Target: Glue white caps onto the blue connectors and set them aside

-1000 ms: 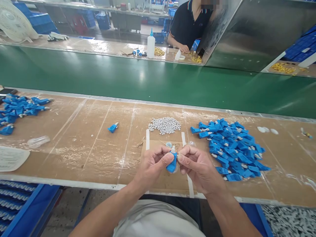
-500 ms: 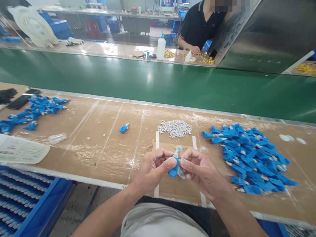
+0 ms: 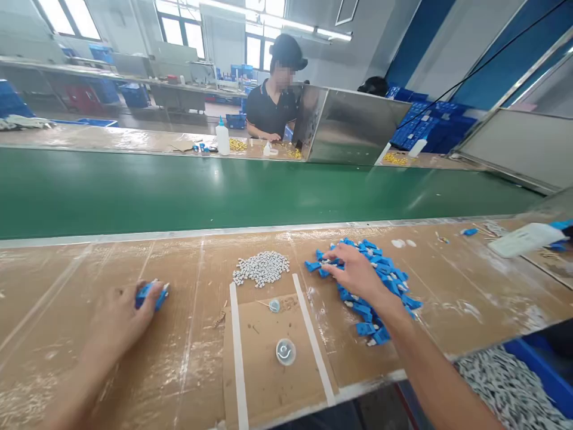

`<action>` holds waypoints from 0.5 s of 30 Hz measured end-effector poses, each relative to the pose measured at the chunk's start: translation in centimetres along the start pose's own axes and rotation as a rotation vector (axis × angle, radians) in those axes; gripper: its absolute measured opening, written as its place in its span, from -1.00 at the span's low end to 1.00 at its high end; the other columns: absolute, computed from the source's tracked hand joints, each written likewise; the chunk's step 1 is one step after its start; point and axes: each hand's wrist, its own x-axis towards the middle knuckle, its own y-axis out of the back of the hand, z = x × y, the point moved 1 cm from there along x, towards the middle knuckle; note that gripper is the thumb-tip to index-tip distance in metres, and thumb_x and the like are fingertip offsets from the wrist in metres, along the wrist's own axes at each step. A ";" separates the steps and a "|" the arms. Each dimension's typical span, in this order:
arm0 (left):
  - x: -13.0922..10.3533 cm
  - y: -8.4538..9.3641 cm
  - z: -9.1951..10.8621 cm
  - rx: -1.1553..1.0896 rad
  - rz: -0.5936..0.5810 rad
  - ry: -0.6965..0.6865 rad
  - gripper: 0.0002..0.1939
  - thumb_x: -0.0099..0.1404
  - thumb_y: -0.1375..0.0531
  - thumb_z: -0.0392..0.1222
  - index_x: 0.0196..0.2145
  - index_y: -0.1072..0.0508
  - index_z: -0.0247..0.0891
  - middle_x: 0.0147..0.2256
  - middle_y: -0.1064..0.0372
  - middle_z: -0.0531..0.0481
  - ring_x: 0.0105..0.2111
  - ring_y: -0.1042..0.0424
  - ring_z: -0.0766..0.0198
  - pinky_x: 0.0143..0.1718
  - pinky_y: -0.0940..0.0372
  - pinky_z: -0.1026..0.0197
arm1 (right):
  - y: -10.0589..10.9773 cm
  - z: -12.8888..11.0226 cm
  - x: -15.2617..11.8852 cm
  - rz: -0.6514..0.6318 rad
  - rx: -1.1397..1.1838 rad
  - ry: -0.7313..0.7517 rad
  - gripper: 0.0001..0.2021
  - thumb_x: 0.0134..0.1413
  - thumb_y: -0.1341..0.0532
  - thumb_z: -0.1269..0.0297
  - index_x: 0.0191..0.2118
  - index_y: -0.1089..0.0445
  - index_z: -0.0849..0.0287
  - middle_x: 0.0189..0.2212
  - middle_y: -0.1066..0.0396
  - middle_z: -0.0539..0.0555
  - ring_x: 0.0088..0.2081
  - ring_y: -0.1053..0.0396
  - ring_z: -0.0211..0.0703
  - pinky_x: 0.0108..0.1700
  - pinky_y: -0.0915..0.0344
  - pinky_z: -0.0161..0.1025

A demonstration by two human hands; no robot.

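Observation:
My left hand (image 3: 123,319), somewhat blurred, is closed around a blue part (image 3: 151,297) with a pale tip, low over the brown tabletop at the left. At the near edge of a heap of blue parts (image 3: 389,283), my right hand (image 3: 351,269) reaches over the pieces with thumb and fingers apart. Small grey pieces (image 3: 262,269) lie in a pile between the hands. Below them, a cardboard sheet (image 3: 264,382) edged with white strips bears a small round cup (image 3: 285,352) and a little bluish cap (image 3: 274,305) with a thin stick.
A green belt (image 3: 179,194) runs behind the table. Beyond it are a white bottle (image 3: 222,137), yellow pieces (image 3: 237,144), a metal panel (image 3: 353,125) and a person in a dark cap (image 3: 271,107). A bin of grey parts (image 3: 505,379) stands at the lower right.
My hands have parted from over the cardboard: the left moved left with a blue part, the right moved to the blue heap. The view has tilted up and turned right.

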 end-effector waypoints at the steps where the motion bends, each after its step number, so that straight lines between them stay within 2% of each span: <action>1: -0.4 -0.2 -0.5 0.137 0.031 -0.056 -0.84 0.08 -0.39 -0.06 -0.36 -0.55 -0.07 -0.41 -0.39 -0.09 0.14 -0.30 -0.33 -0.05 -0.17 -0.03 | -0.7 -0.1 0.6 -0.043 -0.024 0.056 -0.84 0.05 -0.32 0.31 -0.19 -0.54 0.11 -0.19 -0.52 0.12 -0.10 -0.40 0.04 -0.05 -0.31 -0.10; 3: -1.0 -0.4 -1.0 0.349 0.087 -0.121 -0.76 0.15 -0.31 0.02 -0.25 -0.54 -0.09 -0.26 -0.45 -0.17 0.21 -0.20 -0.42 0.10 -0.06 -0.17 | -1.9 -0.5 1.7 -0.131 -0.067 0.149 -0.74 -0.04 -0.35 0.43 -0.16 -0.56 0.08 -0.17 -0.53 0.11 -0.04 -0.38 0.06 0.00 -0.29 -0.11; 5: -1.7 -0.4 -0.2 0.315 0.107 -0.149 -0.70 0.19 -0.29 0.03 -0.15 -0.53 -0.11 -0.16 -0.46 -0.22 0.24 -0.17 -0.43 0.18 0.03 -0.22 | -2.7 -0.9 2.4 -0.191 -0.105 0.205 -0.69 -0.10 -0.34 0.53 -0.17 -0.57 0.12 -0.22 -0.55 0.12 -0.09 -0.39 0.06 0.00 -0.29 -0.09; 7: -2.9 -0.3 1.9 0.281 0.164 -0.150 -0.58 0.17 -0.33 0.03 -0.02 -0.49 -0.08 -0.04 -0.44 -0.20 0.27 -0.12 -0.39 0.22 0.06 -0.23 | -2.5 -1.3 2.6 -0.212 -0.127 0.241 -0.69 -0.08 -0.30 0.59 -0.18 -0.57 0.18 -0.26 -0.55 0.15 -0.11 -0.40 0.08 0.01 -0.28 -0.05; 9: -5.2 -0.8 5.1 0.302 0.181 -0.144 -0.44 0.18 -0.36 0.03 0.12 -0.41 -0.04 0.10 -0.37 -0.15 0.25 -0.14 -0.33 0.23 0.02 -0.21 | -1.7 -2.2 1.7 -0.208 -0.112 0.273 -0.68 0.04 -0.24 0.57 -0.09 -0.55 0.22 -0.23 -0.54 0.20 -0.08 -0.40 0.10 0.04 -0.29 0.00; 10: -6.7 -1.4 6.8 0.286 0.111 -0.131 -0.48 0.22 -0.33 0.02 0.12 -0.42 -0.03 0.11 -0.36 -0.13 0.18 -0.25 -0.24 0.22 -0.05 -0.18 | -1.2 -2.9 0.8 -0.200 -0.075 0.293 -0.67 0.11 -0.21 0.54 -0.01 -0.52 0.21 -0.19 -0.54 0.21 -0.05 -0.41 0.11 0.04 -0.31 0.02; 11: -8.3 -2.2 8.6 0.189 0.024 -0.124 -0.58 0.26 -0.30 0.02 0.06 -0.47 -0.08 0.05 -0.41 -0.12 0.09 -0.34 -0.13 0.20 -0.10 -0.13 | -0.6 -3.7 -0.3 -0.192 -0.027 0.315 -0.65 0.19 -0.19 0.48 0.08 -0.48 0.19 -0.12 -0.53 0.22 -0.03 -0.42 0.11 0.04 -0.33 0.02; 12: -9.8 -3.4 10.1 0.023 -0.116 -0.064 -0.64 0.30 -0.26 0.04 0.01 -0.51 -0.12 -0.03 -0.46 -0.13 0.02 -0.40 -0.05 0.15 -0.19 -0.06 | -0.1 -4.6 -1.5 -0.177 0.082 0.339 -0.63 0.25 -0.19 0.41 0.15 -0.43 0.12 -0.04 -0.52 0.20 0.00 -0.44 0.11 0.02 -0.37 0.03; 14: -12.2 -6.4 12.3 -0.415 -0.476 0.152 -0.54 0.38 -0.14 0.15 0.07 -0.49 -0.19 -0.06 -0.49 -0.21 -0.10 -0.48 0.04 -0.06 -0.36 0.04 | 0.8 -6.6 -4.1 -0.181 0.229 0.417 -0.59 0.24 -0.25 0.32 0.19 -0.41 -0.07 0.02 -0.53 0.12 0.06 -0.44 0.15 0.05 -0.39 0.07; 15: -13.1 -8.0 13.0 -0.617 -0.634 0.279 -0.43 0.38 -0.07 0.25 0.06 -0.49 -0.23 -0.09 -0.49 -0.26 -0.16 -0.51 0.03 -0.20 -0.40 0.07 | 1.1 -7.7 -5.4 -0.194 0.302 0.472 -0.59 0.21 -0.30 0.32 0.16 -0.44 -0.13 -0.02 -0.56 0.09 0.01 -0.48 0.14 0.01 -0.42 0.05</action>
